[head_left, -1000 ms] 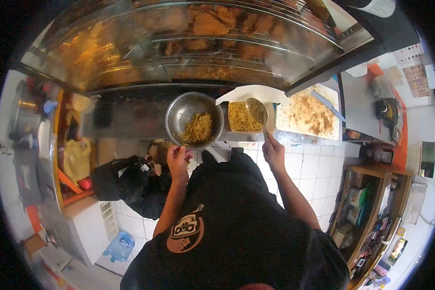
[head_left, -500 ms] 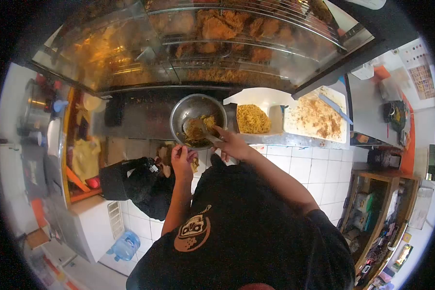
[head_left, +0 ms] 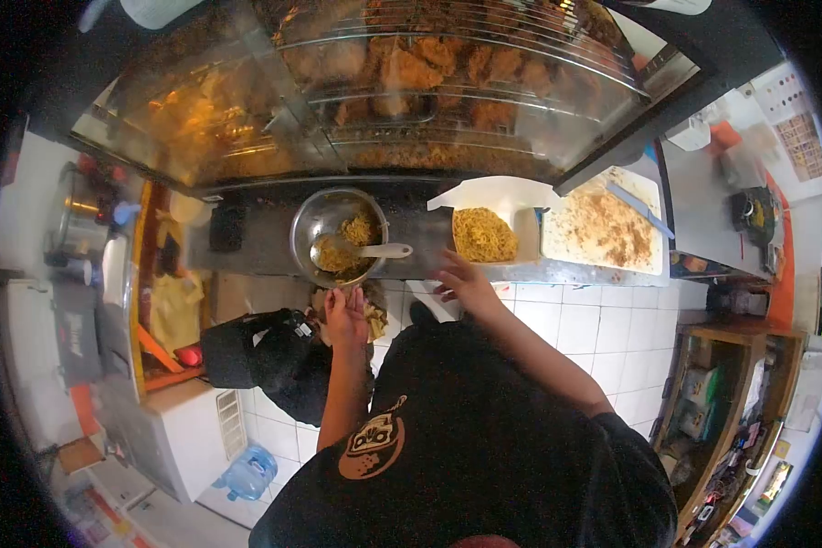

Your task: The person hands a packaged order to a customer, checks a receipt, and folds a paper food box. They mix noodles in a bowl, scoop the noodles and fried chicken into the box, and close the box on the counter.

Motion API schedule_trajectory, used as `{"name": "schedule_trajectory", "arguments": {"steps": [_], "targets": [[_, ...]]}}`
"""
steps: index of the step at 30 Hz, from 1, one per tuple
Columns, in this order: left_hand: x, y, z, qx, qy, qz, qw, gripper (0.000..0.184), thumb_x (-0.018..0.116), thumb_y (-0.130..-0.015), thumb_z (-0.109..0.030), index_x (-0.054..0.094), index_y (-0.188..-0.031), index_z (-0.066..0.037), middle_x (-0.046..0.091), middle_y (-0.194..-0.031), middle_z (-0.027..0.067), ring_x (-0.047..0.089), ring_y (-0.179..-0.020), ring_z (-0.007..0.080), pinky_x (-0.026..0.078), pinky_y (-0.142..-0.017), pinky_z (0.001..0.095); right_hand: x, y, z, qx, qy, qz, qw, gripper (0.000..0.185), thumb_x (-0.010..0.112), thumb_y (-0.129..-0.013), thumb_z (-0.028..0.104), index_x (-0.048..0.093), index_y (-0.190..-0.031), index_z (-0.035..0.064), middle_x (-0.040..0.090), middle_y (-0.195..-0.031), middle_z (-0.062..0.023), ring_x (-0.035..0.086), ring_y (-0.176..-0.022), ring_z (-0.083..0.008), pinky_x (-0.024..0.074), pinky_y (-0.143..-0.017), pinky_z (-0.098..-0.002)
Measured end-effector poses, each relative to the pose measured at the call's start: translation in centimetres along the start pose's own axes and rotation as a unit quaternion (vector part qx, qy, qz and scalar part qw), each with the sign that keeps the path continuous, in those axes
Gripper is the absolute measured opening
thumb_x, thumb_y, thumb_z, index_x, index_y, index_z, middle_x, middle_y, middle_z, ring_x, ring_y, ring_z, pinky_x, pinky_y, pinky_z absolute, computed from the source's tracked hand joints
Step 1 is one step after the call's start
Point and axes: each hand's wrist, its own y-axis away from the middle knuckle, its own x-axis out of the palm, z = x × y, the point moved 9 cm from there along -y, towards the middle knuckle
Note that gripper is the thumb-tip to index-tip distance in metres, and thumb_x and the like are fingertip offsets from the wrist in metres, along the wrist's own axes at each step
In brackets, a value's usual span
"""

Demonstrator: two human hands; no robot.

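Observation:
A metal mixing bowl sits on the dark counter with a yellowish-brown shredded food in it. Across the bowl lies a large serving spoon, its pale handle sticking out over the right rim with no hand on it. My left hand pinches the bowl's near rim. Apart from the spoon, my right hand hovers at the counter's front edge, fingers spread and holding nothing. Beyond it stands a white container with more of the yellowish food.
A glass display case with fried pieces on racks rises behind the counter. Rightward, a blue-handled tool lies on a crumb-covered white tray. A black bag hangs below left, and a water bottle is on the floor.
My right hand has let go of the spoon and moved right, leaving it resting in the bowl. My left hand remains at the bowl's rim. The view has shifted slightly.

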Motion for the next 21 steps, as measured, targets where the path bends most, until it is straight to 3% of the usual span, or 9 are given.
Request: {"name": "schedule_trajectory", "arguments": {"steps": [3,7,10,11,13,16,19,21], "targets": [[1.5,0.2,-0.4,-0.004,0.030,0.077,0.997,0.021,0.055,-0.093,-0.014,0.051,-0.110,-0.002,0.058,-0.108,0.0088,0.058,-0.103,0.0260,0.048,-0.095,0.0403,-2.4,1.3,-0.2,0.000,-0.006,-0.028,1.000,0.056,0.053,-0.094,0.017,0.028,-0.141,-0.0004,0.061,-0.112,-0.0158,0.063,-0.085,-0.0194,0.0527,-0.071,-0.0305],[0.3,-0.9,0.0,-0.013,0.020,0.107,0.994,0.024,0.052,-0.095,-0.018,0.054,-0.112,-0.001,0.058,-0.114,0.0131,0.057,-0.105,0.0252,0.049,-0.095,0.0361,-6.1,4.1,-0.1,-0.020,-0.043,-0.086,0.995,0.051,0.054,-0.093,0.015,0.035,-0.137,-0.0006,0.064,-0.106,-0.0143,0.063,-0.078,-0.0183,0.0524,-0.068,-0.0287],[-0.3,-0.3,-0.1,0.015,-0.019,0.040,0.999,0.019,0.052,-0.095,-0.019,0.055,-0.106,-0.004,0.060,-0.108,0.0112,0.058,-0.103,0.0224,0.051,-0.091,0.0331,-10.4,6.2,0.4,-0.063,-0.088,-0.177,0.978,0.044,0.054,-0.092,0.013,0.042,-0.132,-0.0010,0.065,-0.101,-0.0125,0.062,-0.075,-0.0155,0.0514,-0.064,-0.0260],[-0.4,-0.5,0.1,0.003,-0.019,0.082,0.996,0.018,0.052,-0.095,-0.020,0.055,-0.104,-0.004,0.060,-0.107,0.0106,0.059,-0.101,0.0213,0.051,-0.090,0.0325,-12.4,7.2,1.2,-0.082,-0.054,-0.229,0.968,0.038,0.056,-0.088,0.010,0.050,-0.124,-0.0016,0.066,-0.092,-0.0098,0.059,-0.070,-0.0120,0.0480,-0.057,-0.0227],[-1.4,-1.6,0.5,-0.017,-0.019,0.162,0.986,0.016,0.052,-0.095,-0.020,0.055,-0.102,-0.005,0.061,-0.103,0.0094,0.060,-0.099,0.0190,0.053,-0.086,0.0313,-17.4,8.8,1.2,-0.110,-0.059,-0.339,0.932,0.034,0.054,-0.085,0.008,0.055,-0.118,-0.0010,0.066,-0.087,-0.0091,0.060,-0.068,-0.0124,0.0469,-0.058,-0.0235],[-3.0,-1.5,1.1,-0.071,-0.079,0.129,0.986,0.015,0.053,-0.095,-0.020,0.056,-0.101,-0.006,0.062,-0.098,0.0077,0.061,-0.096,0.0176,0.053,-0.082,0.0290,-25.7,9.7,0.6,-0.165,-0.059,-0.477,0.862,0.029,0.052,-0.083,0.007,0.059,-0.110,-0.0008,0.066,-0.083,-0.0087,0.059,-0.066,-0.0131,0.0459,-0.059,-0.0243],[-4.7,-1.5,1.2,-0.051,-0.129,0.063,0.988,0.021,0.054,-0.095,-0.017,0.054,-0.113,-0.008,0.060,-0.102,0.0076,0.060,-0.089,0.0166,0.053,-0.076,0.0282,-32.3,6.8,2.3,-0.200,0.008,-0.508,0.838,0.030,0.057,-0.082,0.010,0.059,-0.110,0.0018,0.065,-0.086,-0.0073,0.057,-0.065,-0.0120,0.0449,-0.054,-0.0231],[-4.1,-0.6,1.7,-0.051,-0.142,0.047,0.987,0.026,0.054,-0.094,-0.014,0.051,-0.118,-0.007,0.059,-0.105,0.0085,0.060,-0.087,0.0172,0.053,-0.075,0.0279,-33.5,3.3,4.5,-0.159,-0.174,-0.431,0.871,0.029,0.058,-0.083,0.013,0.059,-0.109,0.0024,0.065,-0.086,-0.0084,0.058,-0.064,-0.0145,0.0453,-0.056,-0.0234]]}}
